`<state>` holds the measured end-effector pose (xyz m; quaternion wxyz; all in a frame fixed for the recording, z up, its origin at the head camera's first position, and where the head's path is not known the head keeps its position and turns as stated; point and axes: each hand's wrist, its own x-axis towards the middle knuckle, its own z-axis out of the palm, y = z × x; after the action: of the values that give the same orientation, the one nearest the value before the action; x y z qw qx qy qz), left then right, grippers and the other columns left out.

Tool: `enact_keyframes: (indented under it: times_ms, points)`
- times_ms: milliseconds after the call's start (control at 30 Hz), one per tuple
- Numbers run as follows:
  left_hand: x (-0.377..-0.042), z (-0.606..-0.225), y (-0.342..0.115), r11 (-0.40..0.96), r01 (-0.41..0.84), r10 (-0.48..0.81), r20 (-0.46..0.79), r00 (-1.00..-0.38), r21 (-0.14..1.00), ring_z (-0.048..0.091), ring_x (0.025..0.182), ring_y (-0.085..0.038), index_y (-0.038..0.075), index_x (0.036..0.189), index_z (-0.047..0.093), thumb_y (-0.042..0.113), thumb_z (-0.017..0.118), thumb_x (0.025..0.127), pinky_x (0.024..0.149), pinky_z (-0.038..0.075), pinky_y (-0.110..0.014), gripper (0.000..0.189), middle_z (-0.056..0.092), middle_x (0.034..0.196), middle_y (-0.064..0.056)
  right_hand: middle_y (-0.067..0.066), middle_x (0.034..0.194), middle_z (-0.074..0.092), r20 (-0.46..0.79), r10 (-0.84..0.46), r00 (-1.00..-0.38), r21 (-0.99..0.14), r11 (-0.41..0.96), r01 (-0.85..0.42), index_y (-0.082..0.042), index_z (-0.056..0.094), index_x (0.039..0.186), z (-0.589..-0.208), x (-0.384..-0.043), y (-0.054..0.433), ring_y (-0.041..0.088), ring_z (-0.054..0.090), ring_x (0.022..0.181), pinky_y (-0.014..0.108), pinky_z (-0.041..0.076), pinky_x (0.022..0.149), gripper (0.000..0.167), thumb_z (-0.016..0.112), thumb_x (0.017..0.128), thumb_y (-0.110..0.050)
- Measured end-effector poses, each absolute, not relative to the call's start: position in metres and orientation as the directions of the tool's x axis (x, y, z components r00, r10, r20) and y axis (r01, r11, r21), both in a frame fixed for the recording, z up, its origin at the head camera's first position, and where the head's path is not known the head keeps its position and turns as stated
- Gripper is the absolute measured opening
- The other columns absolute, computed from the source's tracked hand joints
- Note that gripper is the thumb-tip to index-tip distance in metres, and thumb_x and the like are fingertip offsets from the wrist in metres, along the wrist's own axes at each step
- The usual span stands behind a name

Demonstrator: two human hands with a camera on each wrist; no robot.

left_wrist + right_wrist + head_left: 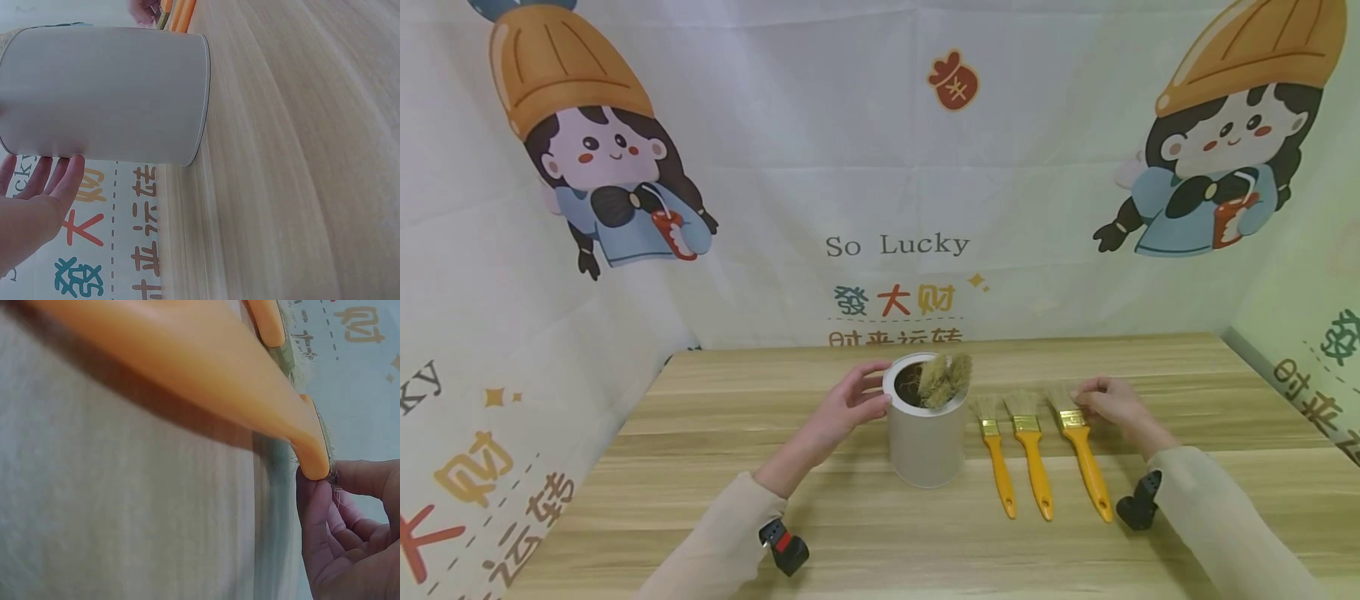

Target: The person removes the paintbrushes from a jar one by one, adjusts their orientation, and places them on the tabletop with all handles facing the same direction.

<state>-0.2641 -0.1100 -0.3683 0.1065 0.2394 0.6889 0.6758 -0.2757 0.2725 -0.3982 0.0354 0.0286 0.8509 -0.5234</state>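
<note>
White canister (927, 450) stands upright on the surface (850, 542), tan fuzzy tufts (943, 382) poking out its top. Your left hand (850, 404) holds its left side near the rim, thumb near side, fingers far side. Right of the canister: small brush (995, 447) closest, then middle brush (1032, 448), then large brush (1082, 446), its bristle end pinched in your right hand (1112, 402). Printed backdrop (1037, 200) behind the canister.

1. Rear backdrop (775, 167): dark lettering (898, 244), "So Lucky"; coloured characters (893, 300), "發大财"; brown characters (895, 337) below, "时来运转".
2. Printed red pouch (953, 81): yellow sign, unclear.
3. Left backdrop (445, 250): partial "ky", "大财", "运转".
4. Right backdrop (1311, 275): "發", "时来".
</note>
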Motion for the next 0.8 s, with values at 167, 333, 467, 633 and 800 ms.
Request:
enact_keyframes:
  times_ms: [167, 333, 467, 633, 800]
  points:
    - [-0.2627, -0.3665, -0.1098, -0.024, 0.189, 0.476, 0.177, -0.861, 0.982, 0.039, 0.116, -0.033, 0.006, 0.131, 0.034, 0.012, 0.057, 0.086, 0.092, 0.034, -0.048, 0.051, 0.036, 0.13, -0.021, 0.005, 0.077, 0.051, -0.099, 0.009, -0.995, -0.883, 0.459, 0.092, 0.01, 0.047, 0.093, -0.3998, -0.2763, 0.2737, 0.012, 0.05, 0.065, 0.025, 0.048, 0.057, 0.02, 0.053, 0.086, -0.008]
    - [-0.2626, -0.3663, -0.1095, -0.021, 0.187, 0.475, 0.174, -0.862, 0.982, 0.039, 0.116, -0.033, 0.005, 0.132, 0.034, 0.012, 0.058, 0.086, 0.092, 0.035, -0.048, 0.052, 0.035, 0.13, -0.021, 0.006, 0.077, 0.05, -0.106, 0.012, -0.994, -0.881, 0.462, 0.099, 0.011, 0.047, 0.093, -0.4024, -0.277, 0.2757, 0.013, 0.048, 0.065, 0.025, 0.048, 0.057, 0.021, 0.053, 0.085, -0.007]
    - [-0.2626, -0.3666, -0.1092, -0.019, 0.18, 0.473, 0.168, -0.865, 0.983, 0.039, 0.117, -0.032, 0.006, 0.132, 0.034, 0.012, 0.057, 0.087, 0.091, 0.036, -0.047, 0.051, 0.034, 0.131, -0.022, 0.007, 0.078, 0.051, -0.116, 0.01, -0.993, -0.883, 0.458, 0.107, 0.013, 0.046, 0.096, -0.4046, -0.2774, 0.2765, 0.013, 0.049, 0.066, 0.026, 0.049, 0.057, 0.023, 0.053, 0.086, -0.007]
    - [-0.2615, -0.3647, -0.1088, -0.015, 0.181, 0.473, 0.166, -0.865, 0.983, 0.038, 0.117, -0.033, 0.005, 0.132, 0.033, 0.01, 0.055, 0.087, 0.091, 0.036, -0.047, 0.05, 0.034, 0.131, -0.023, 0.007, 0.078, 0.052, -0.116, 0.012, -0.993, -0.873, 0.477, 0.107, 0.013, 0.047, 0.096, -0.4064, -0.2786, 0.2772, 0.014, 0.05, 0.066, 0.026, 0.049, 0.057, 0.024, 0.054, 0.086, -0.008]
    - [-0.2623, -0.3661, -0.1088, -0.015, 0.188, 0.471, 0.173, -0.865, 0.982, 0.039, 0.116, -0.033, 0.006, 0.131, 0.035, 0.01, 0.056, 0.087, 0.091, 0.036, -0.047, 0.049, 0.034, 0.13, -0.023, 0.007, 0.076, 0.053, -0.1, 0.013, -0.995, -0.869, 0.485, 0.094, 0.014, 0.049, 0.096, -0.406, -0.2773, 0.2776, 0.013, 0.051, 0.064, 0.026, 0.05, 0.057, 0.027, 0.055, 0.085, -0.009]
